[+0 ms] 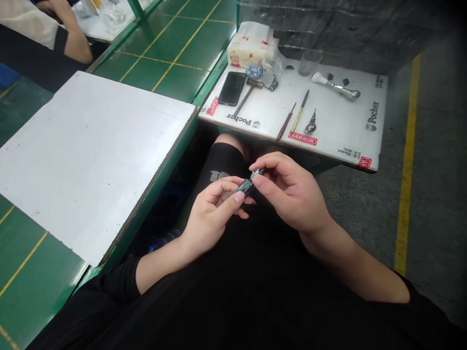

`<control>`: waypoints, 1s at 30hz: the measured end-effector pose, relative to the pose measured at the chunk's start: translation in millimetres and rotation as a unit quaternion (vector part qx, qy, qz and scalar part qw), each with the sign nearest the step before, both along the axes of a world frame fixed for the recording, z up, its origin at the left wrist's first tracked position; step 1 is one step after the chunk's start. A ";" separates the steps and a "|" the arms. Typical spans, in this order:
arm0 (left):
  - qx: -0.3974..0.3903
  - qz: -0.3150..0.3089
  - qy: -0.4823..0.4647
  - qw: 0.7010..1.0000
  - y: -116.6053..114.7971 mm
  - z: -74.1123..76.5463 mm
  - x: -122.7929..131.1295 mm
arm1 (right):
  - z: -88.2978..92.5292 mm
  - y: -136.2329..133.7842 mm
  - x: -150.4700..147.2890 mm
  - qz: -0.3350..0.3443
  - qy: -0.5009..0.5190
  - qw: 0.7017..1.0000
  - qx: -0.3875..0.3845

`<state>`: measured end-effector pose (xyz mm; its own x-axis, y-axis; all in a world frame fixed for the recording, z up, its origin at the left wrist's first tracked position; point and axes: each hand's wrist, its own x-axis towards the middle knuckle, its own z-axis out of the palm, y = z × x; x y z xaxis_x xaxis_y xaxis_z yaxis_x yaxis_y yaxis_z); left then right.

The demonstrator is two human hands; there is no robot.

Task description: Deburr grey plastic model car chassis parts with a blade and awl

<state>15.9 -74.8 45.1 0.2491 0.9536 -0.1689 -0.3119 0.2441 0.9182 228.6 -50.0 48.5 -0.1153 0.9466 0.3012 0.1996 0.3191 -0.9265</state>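
Over my lap, my left hand (215, 218) and my right hand (288, 192) hold a small dark metallic part (246, 187) between them. My left thumb and fingers pinch its lower end. My right thumb and forefinger grip its upper end, where a small silver piece (258, 171) shows. Much of the part is hidden by my fingers, and I cannot tell exactly what it is. A black fabric covers my lap and knee below my hands.
Ahead stands a white Pocher-printed board (350, 131) holding a phone, small hammer, files, a metal tool, a glass and a tissue box. A white board (91, 160) lies on the green bench at left. A co-worker's arm (78, 46) shows top left.
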 end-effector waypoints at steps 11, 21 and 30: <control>0.261 0.040 0.105 0.959 -25.5 2.7 -24.9 | 15.9 -28.6 -18.9 0.002 -0.087 0.992 0.093; 0.264 0.057 0.118 0.956 -6.3 -6.6 -24.8 | 22.7 -8.3 -30.4 0.006 -0.070 0.989 0.127; 0.195 0.053 0.129 0.971 29.7 -17.7 -17.7 | 1.5 35.7 -35.3 0.011 -0.022 0.995 0.100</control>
<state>-1.8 -45.1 27.4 0.1434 0.9756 0.1663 -0.0636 -0.1586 0.9853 193.3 -14.2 50.0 -0.1535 0.8657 0.4764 0.2297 0.5002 -0.8349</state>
